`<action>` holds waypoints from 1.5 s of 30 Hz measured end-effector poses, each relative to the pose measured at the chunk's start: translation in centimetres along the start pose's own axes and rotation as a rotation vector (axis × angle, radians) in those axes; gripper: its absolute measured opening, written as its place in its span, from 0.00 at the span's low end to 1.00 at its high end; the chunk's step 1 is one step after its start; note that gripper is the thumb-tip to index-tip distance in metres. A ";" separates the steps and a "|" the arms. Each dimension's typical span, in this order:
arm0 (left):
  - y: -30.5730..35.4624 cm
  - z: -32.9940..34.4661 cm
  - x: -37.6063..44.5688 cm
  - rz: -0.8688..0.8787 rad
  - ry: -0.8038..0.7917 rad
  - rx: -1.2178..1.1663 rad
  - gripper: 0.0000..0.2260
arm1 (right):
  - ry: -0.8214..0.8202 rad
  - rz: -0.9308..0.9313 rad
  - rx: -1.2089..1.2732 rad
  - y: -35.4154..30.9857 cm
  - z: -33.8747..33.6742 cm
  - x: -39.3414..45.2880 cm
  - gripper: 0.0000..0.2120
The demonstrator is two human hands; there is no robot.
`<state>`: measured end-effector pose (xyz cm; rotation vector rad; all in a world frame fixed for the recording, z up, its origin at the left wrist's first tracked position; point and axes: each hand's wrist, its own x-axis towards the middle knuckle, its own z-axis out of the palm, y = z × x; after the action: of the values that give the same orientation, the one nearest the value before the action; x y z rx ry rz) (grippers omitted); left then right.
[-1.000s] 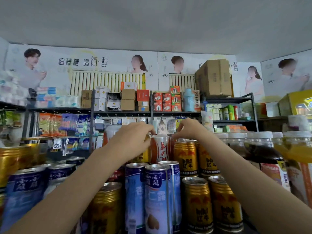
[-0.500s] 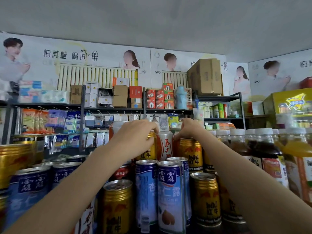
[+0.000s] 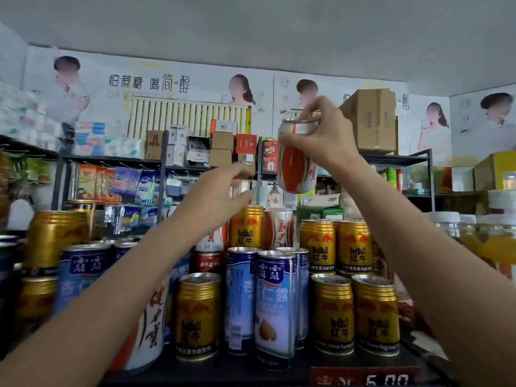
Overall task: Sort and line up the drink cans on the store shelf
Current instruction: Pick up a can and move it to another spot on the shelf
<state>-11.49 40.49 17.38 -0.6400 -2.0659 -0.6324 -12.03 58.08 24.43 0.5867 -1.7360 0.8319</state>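
My right hand (image 3: 324, 135) grips a white-and-orange can (image 3: 296, 166) by its top and holds it high above the shelf. My left hand (image 3: 220, 194) hovers with fingers spread over the back row, just left of a gold Red Bull can (image 3: 247, 227) and another white-and-orange can (image 3: 280, 229). Gold Red Bull cans (image 3: 335, 247) stand stacked at the right, with more (image 3: 354, 314) below them. Tall blue almond-drink cans (image 3: 275, 305) fill the front middle. One gold can (image 3: 196, 314) stands at the front left, beside a white-and-orange can (image 3: 150, 331) partly hidden by my left arm.
More blue cans (image 3: 83, 275) and gold cans (image 3: 55, 238) crowd the left side. Bottles of orange drink (image 3: 494, 247) stand at the right. A red price tag (image 3: 363, 378) sits on the shelf's front edge. Store racks with boxes (image 3: 220, 146) lie behind.
My right hand has lifted a white-and-orange can up out of the back row. My left hand has let go of the cans and opened, rising slightly.
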 end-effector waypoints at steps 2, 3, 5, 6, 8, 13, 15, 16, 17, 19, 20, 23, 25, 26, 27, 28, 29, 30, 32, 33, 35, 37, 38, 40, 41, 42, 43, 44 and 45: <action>0.0 -1.9 -0.6 -0.075 0.010 -0.185 0.17 | -0.014 -0.017 0.088 -2.7 0.1 -0.2 0.18; 0.1 -2.8 -1.1 -0.105 0.012 -0.266 0.19 | -0.035 -0.031 0.132 -4.0 0.4 -0.6 0.17; 0.0 -4.4 -2.1 -0.139 0.022 -0.358 0.23 | -0.088 -0.046 0.205 -6.3 1.5 -1.4 0.17; -0.1 -5.1 -2.7 -0.153 0.030 -0.380 0.25 | -0.115 -0.045 0.226 -7.3 2.3 -2.0 0.17; -0.5 -6.2 -3.7 -0.182 0.060 -0.426 0.30 | -0.153 -0.065 0.241 -9.1 3.6 -2.8 0.20; -1.0 -7.6 -4.6 -0.234 0.081 -0.474 0.37 | -0.234 -0.017 0.270 -11.4 4.2 -3.3 0.22; -1.1 -7.5 -4.4 -0.230 0.047 -0.464 0.34 | -0.250 0.041 0.308 -11.2 3.9 -3.7 0.21; -1.0 -7.4 -4.2 -0.223 0.019 -0.461 0.33 | -0.246 0.064 0.315 -10.9 3.8 -3.9 0.21; -0.9 -7.1 -4.0 -0.216 -0.009 -0.460 0.32 | -0.239 0.089 0.315 -10.6 3.6 -4.1 0.21; -0.8 -6.4 -3.5 -0.202 -0.050 -0.459 0.31 | -0.227 0.135 0.314 -9.9 3.4 -4.3 0.21; -0.7 -5.9 -3.3 -0.196 -0.063 -0.463 0.30 | -0.220 0.152 0.307 -9.5 3.2 -4.4 0.21; -0.1 -4.4 -2.6 -0.183 -0.080 -0.475 0.29 | -0.205 0.184 0.249 -8.5 2.5 -4.3 0.21; 0.5 -3.5 -2.1 -0.183 -0.097 -0.477 0.30 | -0.207 0.183 0.229 -7.9 2.0 -4.4 0.21; 0.7 -3.1 -1.8 -0.182 -0.104 -0.485 0.32 | -0.205 0.175 0.222 -7.6 1.8 -4.4 0.21; 0.9 -2.7 -1.6 -0.184 -0.103 -0.508 0.33 | -0.199 0.163 0.209 -7.4 1.7 -4.5 0.21; 1.0 -2.5 -1.3 -0.187 -0.089 -0.543 0.33 | -0.190 0.147 0.194 -7.3 1.7 -4.6 0.21; 1.0 -2.3 -1.0 -0.189 -0.066 -0.578 0.32 | -0.176 0.130 0.185 -7.0 1.8 -4.7 0.21; 1.1 -2.3 -0.8 -0.188 -0.043 -0.599 0.32 | -0.164 0.116 0.191 -6.7 1.9 -4.6 0.21; 1.0 -2.5 -0.6 -0.189 -0.010 -0.594 0.32 | -0.173 0.104 0.253 -6.2 2.2 -4.5 0.20; 0.8 -2.5 -0.5 -0.189 0.003 -0.577 0.32 | -0.201 0.106 0.291 -6.0 2.3 -4.3 0.19; 0.4 -2.6 -0.4 -0.198 0.025 -0.546 0.32 | -0.293 0.110 0.333 -5.3 2.5 -3.9 0.18; -0.1 -2.6 -0.5 -0.226 0.045 -0.549 0.30 | -0.376 0.115 0.393 -4.3 2.9 -3.4 0.17; -0.4 -2.6 -0.6 -0.243 0.053 -0.560 0.31 | -0.383 0.129 0.438 -3.5 3.0 -3.1 0.16; -0.8 -2.5 -0.6 -0.280 0.061 -0.580 0.33 | -0.333 0.183 0.418 -1.4 3.4 -2.7 0.15; -0.9 -2.5 -0.5 -0.297 0.065 -0.575 0.34 | -0.316 0.197 0.285 -0.1 3.5 -2.6 0.14; -1.0 -2.5 -0.4 -0.305 0.068 -0.560 0.35 | -0.339 0.189 0.086 1.3 3.7 -2.5 0.13; -1.0 -2.5 -0.2 -0.308 0.069 -0.541 0.36 | -0.398 0.179 -0.118 2.8 4.0 -2.6 0.12; -0.9 -2.4 0.0 -0.305 0.067 -0.526 0.37 | -0.478 0.179 -0.272 4.2 4.4 -2.6 0.13; -0.8 -2.3 0.3 -0.299 0.065 -0.512 0.37 | -0.563 0.188 -0.371 5.4 4.9 -2.7 0.14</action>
<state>-10.78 38.53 18.59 -0.5826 -1.9608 -1.3636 -18.11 57.63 19.61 0.4308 -2.4207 0.4657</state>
